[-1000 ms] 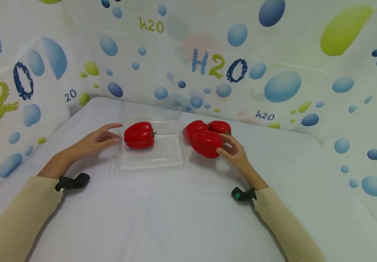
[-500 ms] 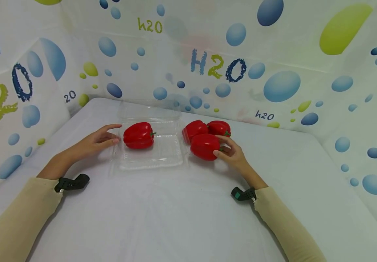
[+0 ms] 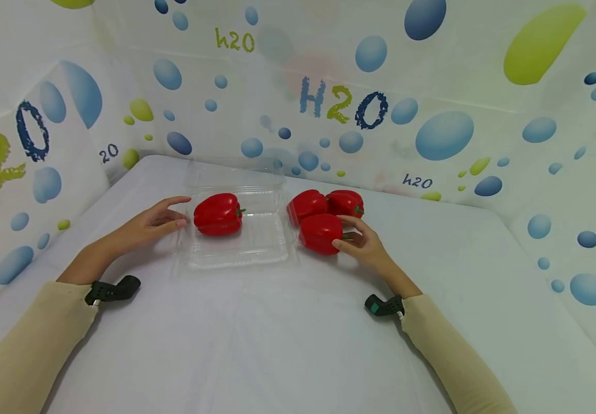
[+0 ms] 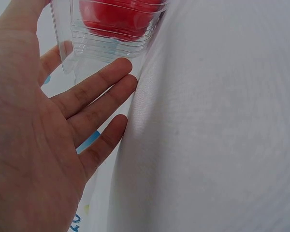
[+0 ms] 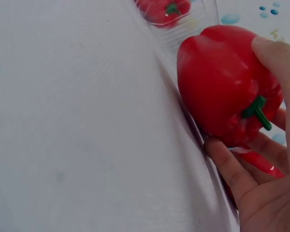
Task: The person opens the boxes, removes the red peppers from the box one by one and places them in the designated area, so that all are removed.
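Note:
A clear plastic clamshell tray (image 3: 256, 253) lies open on the white table, with one red bell pepper (image 3: 217, 214) in its left half. My left hand (image 3: 160, 218) rests with straight fingers against the tray's left edge (image 4: 70, 46); the fingers (image 4: 94, 89) lie flat beside the ribbed wall. My right hand (image 3: 360, 244) grips a second red pepper (image 3: 320, 233) just right of the tray, thumb and fingers curled round it by its green stem (image 5: 256, 110). Two more red peppers (image 3: 308, 204) (image 3: 346, 201) sit behind it.
The table (image 3: 277, 345) is covered in white cloth and walled on three sides by a bubble-print "H2O" backdrop (image 3: 344, 106). The tray's clear lid (image 3: 235, 172) lies open toward the back wall.
My right hand has closed round the nearest pepper and drawn it slightly left, toward the tray. The left hand and the pepper in the tray have stayed put.

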`<state>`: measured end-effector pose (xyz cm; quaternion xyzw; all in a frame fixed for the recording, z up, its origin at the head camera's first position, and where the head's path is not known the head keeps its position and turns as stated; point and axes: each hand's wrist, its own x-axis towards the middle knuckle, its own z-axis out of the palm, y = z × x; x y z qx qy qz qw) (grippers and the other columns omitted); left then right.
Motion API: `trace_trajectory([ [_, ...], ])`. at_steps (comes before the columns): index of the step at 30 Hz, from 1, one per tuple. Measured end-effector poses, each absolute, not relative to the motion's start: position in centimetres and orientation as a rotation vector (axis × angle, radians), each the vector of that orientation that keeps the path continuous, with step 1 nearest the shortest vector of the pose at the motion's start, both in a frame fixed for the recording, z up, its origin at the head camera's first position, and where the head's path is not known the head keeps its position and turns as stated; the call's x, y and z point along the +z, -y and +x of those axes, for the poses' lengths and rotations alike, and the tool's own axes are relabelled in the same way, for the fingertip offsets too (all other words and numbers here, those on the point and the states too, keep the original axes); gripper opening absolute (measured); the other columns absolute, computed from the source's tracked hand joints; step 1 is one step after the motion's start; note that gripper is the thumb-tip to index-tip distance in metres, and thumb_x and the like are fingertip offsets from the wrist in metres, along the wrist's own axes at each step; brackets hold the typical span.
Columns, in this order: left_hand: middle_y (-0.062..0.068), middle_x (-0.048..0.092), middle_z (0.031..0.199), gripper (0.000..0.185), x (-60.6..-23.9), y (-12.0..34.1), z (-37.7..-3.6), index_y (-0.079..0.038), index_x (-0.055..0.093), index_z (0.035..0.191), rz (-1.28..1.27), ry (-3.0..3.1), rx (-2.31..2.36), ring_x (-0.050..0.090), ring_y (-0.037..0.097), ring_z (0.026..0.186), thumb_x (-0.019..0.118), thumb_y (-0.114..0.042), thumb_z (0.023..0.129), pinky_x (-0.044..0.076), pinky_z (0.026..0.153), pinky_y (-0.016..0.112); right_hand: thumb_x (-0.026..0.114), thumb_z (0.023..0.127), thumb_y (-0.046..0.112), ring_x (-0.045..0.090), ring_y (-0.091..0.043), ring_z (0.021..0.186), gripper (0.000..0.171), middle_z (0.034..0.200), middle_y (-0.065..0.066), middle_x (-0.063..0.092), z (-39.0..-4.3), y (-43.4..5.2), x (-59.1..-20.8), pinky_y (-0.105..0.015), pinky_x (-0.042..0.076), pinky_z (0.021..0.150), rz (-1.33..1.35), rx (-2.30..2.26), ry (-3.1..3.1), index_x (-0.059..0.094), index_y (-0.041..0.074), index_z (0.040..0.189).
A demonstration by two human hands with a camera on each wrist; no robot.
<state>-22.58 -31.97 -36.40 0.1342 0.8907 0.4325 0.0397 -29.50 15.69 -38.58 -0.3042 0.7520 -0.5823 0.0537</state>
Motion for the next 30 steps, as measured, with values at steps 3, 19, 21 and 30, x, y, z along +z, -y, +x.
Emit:
trace_trajectory([
  [3,0.026,0.053,0.133,0.062,-36.3,31.9,-22.5,-0.011,0.022,0.154,0.403,-2.732,1.319,0.049,0.044,0.123,0.051,-0.025,0.101,0.039,0.098,0.068,0.066,0.089,-0.001,0.056,-0.035,0.112,0.057,0.133,-0.021,0.048,-29.4,-15.6,-38.5,-0.023,0.053,0.090,-0.906,-1.767,-2.281,0.043,0.002,0.141],
  [19,0.027,0.053,0.132,0.061,-36.4,31.9,-22.5,-0.009,0.022,0.153,0.407,-2.734,1.322,0.049,0.044,0.123,0.051,-0.023,0.101,0.040,0.097,0.068,0.060,0.094,0.002,0.045,-0.041,0.129,0.060,0.143,-0.024,0.041,-28.2,-15.2,-36.6,-0.043,0.046,0.104,-0.768,-1.604,-2.327,0.032,0.001,0.147],
  [21,0.027,0.052,0.133,0.062,-36.3,31.9,-22.5,-0.009,0.022,0.153,0.399,-2.735,1.320,0.049,0.045,0.123,0.051,-0.024,0.101,0.041,0.097,0.068,0.061,0.094,0.005,0.044,-0.040,0.129,0.061,0.143,-0.024,0.041,-28.1,-15.1,-36.5,-0.043,0.046,0.104,-0.771,-1.598,-2.331,0.032,0.001,0.147],
  [30,0.026,0.052,0.133,0.062,-36.2,31.8,-22.4,-0.011,0.022,0.154,0.395,-2.737,1.306,0.048,0.044,0.124,0.051,-0.026,0.101,0.040,0.097,0.068,0.067,0.091,0.009,0.047,-0.035,0.128,0.065,0.142,-0.015,0.045,-29.9,-15.8,-38.9,-0.036,0.048,0.101,-0.770,-1.623,-2.328,0.035,0.011,0.148],
])
